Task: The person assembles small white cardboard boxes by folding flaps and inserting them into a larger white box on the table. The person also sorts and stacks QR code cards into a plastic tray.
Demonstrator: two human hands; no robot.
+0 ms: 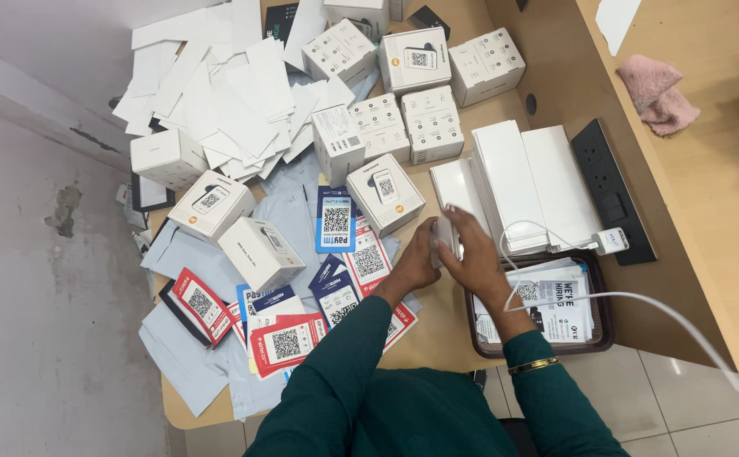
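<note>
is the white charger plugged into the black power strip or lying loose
Plugged in: the white charger sits pressed against the black power strip, its cable trailing away.

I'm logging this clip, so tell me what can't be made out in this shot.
- Small white item, head view: both hands cover most of it; its kind is unclear.
- Left hand: its fingers are tucked behind the item.
- Brown tray: the right hand and papers hide its inside.
- White cable: runs off the right edge.
</note>
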